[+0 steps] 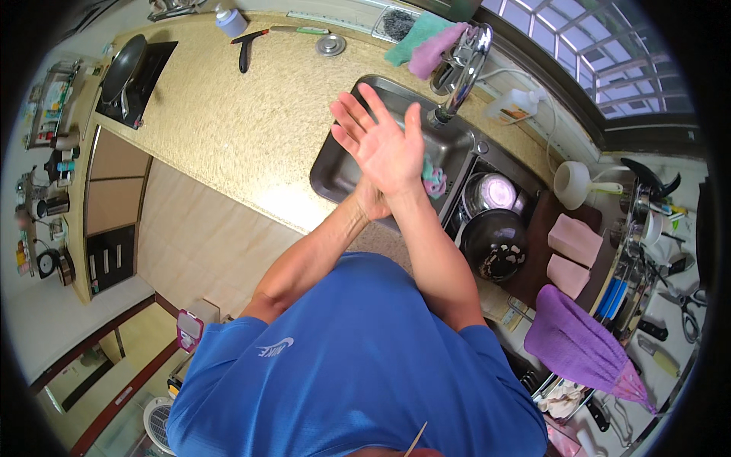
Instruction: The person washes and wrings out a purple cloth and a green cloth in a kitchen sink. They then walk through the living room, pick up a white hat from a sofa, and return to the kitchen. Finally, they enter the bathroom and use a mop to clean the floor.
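My right hand [388,145] is palm up over the stainless steel sink [331,165], its fingers spread and nothing on the palm. Crossing beneath it at the wrist is my left hand [372,200], whose fingers are mostly hidden. A teal and pink cloth [435,178] lies in the sink, right of my right hand. The chrome faucet [471,68] stands behind the basin, with a green cloth [416,39] and a pink cloth [437,50] beside it. Metal bowls [494,191] and a black wok or bowl [494,243] sit in the right-hand basin.
The speckled counter [228,125] holds a squeegee [244,51], a knife [300,29], a sink strainer [330,44] and a soap pump bottle [231,23]. A frying pan [123,68] is far left. At right are pink blocks [574,240] on a dark board and a hanging purple towel [577,337].
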A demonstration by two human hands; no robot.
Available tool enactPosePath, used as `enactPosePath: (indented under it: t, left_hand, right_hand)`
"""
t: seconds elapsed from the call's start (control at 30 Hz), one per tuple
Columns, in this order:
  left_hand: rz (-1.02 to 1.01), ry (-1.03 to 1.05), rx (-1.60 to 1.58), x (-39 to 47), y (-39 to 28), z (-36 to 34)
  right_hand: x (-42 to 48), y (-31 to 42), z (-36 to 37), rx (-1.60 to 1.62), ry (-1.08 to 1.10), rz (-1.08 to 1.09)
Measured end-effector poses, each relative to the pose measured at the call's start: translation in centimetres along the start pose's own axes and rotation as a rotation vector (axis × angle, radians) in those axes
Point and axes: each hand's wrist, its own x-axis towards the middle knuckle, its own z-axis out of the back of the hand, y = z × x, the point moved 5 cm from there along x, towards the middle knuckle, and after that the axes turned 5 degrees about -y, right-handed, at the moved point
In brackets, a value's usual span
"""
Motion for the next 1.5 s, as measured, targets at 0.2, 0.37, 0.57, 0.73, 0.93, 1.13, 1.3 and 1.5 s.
enactPosePath:
  t: [0.2,0.37,0.57,0.73,0.93,1.13,1.3,1.5]
  left_hand:
    - [0.192,-0.237,0.092,-1.4,4.1,-1.5]
    - [0.06,-0.415,0.233,-2.8,3.3,-1.7]
    - [-0.321,-0.442,1.36,-4.2,0.9,0.1]
    - [-1.06,-0.358,1.741,-3.3,0.5,-7.8]
    - [-1.102,-0.769,1.882,-0.5,-5.9,-1.5]
    - [-1.073,-0.039,1.9,-3.5,3.9,-6.8]
    - [-1.054,-0.463,1.779,-0.9,-1.4,-1.7]
    - [-1.074,-0.152,1.844,-1.0,-0.2,-5.4]
  right_hand:
    - [3.5,0.4,0.2,-1.113,-0.116,0.009]
    - [3.6,2.6,3.1,-2.389,0.051,0.414]
    - [3.3,5.9,7.7,-2.499,-0.127,0.363]
    - [2.5,5.3,12.9,-2.293,-0.422,0.337]
    - [0.0,4.9,20.4,-0.507,-0.557,0.096]
    - [0.1,5.6,16.5,-0.616,-0.669,0.043]
    - [-1.3,6.8,20.2,-1.109,-0.569,0.173]
    - [-4.2,7.7,25.8,-1.697,-0.557,0.23]
